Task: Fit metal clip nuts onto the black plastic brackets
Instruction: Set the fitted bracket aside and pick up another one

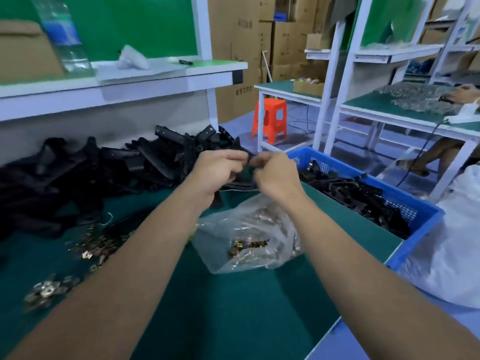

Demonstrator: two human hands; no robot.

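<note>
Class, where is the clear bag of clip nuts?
Head view: the bag lies centre on the green table, below the left hand and right hand, left of the blue crate.

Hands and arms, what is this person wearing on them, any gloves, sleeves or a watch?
Nothing visible. The left hand and right hand are ungloved, with no rings or watch showing, and both forearms are bare to the picture's edge, no sleeves.
</note>
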